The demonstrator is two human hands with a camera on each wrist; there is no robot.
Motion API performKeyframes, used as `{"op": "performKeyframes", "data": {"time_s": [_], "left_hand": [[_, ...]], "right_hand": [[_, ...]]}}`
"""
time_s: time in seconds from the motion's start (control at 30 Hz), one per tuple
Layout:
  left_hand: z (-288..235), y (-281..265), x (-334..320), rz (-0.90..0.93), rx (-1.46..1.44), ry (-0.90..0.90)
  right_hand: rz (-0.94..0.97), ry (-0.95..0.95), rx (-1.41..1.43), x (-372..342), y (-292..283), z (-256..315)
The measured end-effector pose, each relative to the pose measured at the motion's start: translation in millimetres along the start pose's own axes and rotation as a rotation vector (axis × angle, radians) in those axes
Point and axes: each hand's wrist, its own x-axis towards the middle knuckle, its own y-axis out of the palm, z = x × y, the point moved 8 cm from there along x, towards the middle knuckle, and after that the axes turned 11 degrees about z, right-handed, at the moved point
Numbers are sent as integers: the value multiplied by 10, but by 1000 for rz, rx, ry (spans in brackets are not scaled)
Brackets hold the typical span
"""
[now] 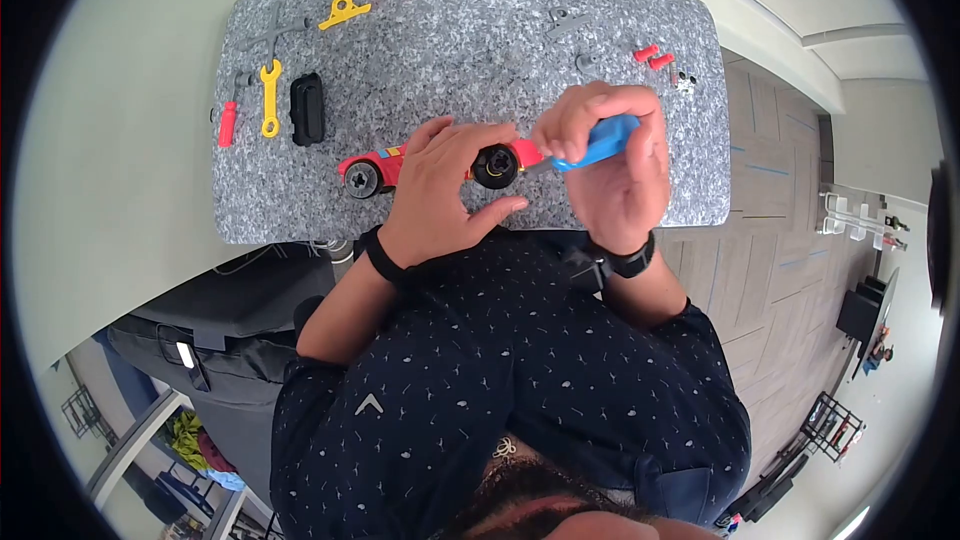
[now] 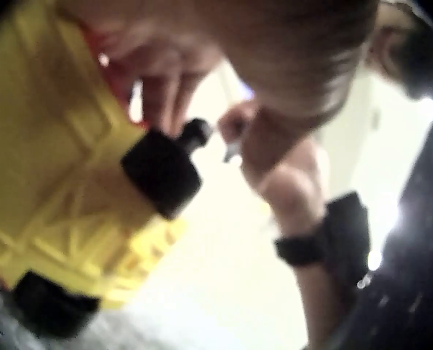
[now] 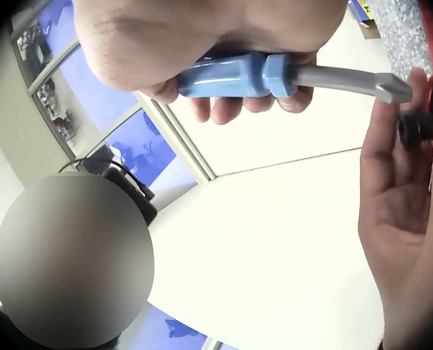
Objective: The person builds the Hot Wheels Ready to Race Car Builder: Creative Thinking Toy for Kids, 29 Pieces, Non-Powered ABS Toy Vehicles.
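Note:
A red toy car [image 1: 391, 172] with a yellow underside [image 2: 49, 146] stands tilted near the table's front edge. My left hand [image 1: 436, 178] grips it from above, fingers over the far side and thumb on the near side by a black wheel [image 1: 495, 167]. A short black peg [image 2: 196, 133] sticks out beside one wheel in the left wrist view. My right hand [image 1: 625, 165] grips the blue handle of a toy screwdriver [image 3: 224, 76]. Its grey tip [image 3: 393, 89] points at the car, close to the black peg in the right wrist view.
On the grey speckled table [image 1: 450, 50], a yellow wrench [image 1: 270, 100], a black tray-like part [image 1: 308, 110] and a grey cross-shaped piece [image 1: 272, 32] lie left. A yellow part [image 1: 343, 12] lies farther back. Small red pieces [image 1: 650, 55] and a grey part [image 1: 567, 24] lie right.

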Motion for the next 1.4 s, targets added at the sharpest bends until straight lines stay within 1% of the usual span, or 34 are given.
{"op": "performKeyframes", "data": {"time_s": [0.07, 0.17, 0.2, 0.3, 0.33, 0.43, 0.57, 0.63, 0.7, 0.8, 0.87, 0.9, 0.97, 1.0, 1.07, 1.1, 1.17, 1.23, 1.3, 1.4], "left_hand": [[10, 5, -2, -11, 7, 11], [36, 14, -34, -38, 28, -9], [47, 13, -48, -49, 37, -23], [42, 12, -40, -68, 23, 17], [53, 9, -48, -72, 17, 2], [67, 6, -53, -82, -33, -32], [209, 70, -105, -120, -248, -99], [242, 61, -111, -139, -299, -83], [186, 3, -81, -138, -235, -18], [98, -39, -47, -88, -83, 32], [75, -46, -31, -63, -101, 9], [72, -41, -27, -51, -110, -3], [149, 13, -52, -31, -80, -30], [185, 27, -62, -24, -63, -46], [182, 2, -61, -61, -95, -39], [181, -8, -62, -76, -114, -35], [181, 4, -61, -46, -95, -27], [141, 14, -36, -46, -106, -22], [66, -46, 2, -84, -133, -24], [42, -147, 35, -120, -140, 28]], "right_hand": [[44, -77, 25, 52, 121, -40], [96, -33, -89, 121, 216, -160], [78, -2, -112, 144, 228, -206], [137, -44, -178, 149, 257, -245], [148, -29, -174, 152, 276, -237], [292, 41, -560, 197, 349, -178], [279, 12, -524, 120, 365, -64], [284, 6, -516, 133, 411, -1], [321, -15, -581, 139, 400, 39], [293, 33, -677, 55, 299, 96], [240, 50, -786, 34, 267, 112], [213, 38, -873, 42, 266, 127], [172, -14, -914, 86, 292, 156], [160, -52, -865, 142, 328, 159], [162, -35, -766, 156, 345, 126], [174, 19, -719, 103, 336, 105], [188, 47, -736, 64, 309, 100], [198, -6, -863, 66, 280, 143], [141, -38, -856, 34, 264, 169], [81, -43, -743, 95, 294, 160]]}}
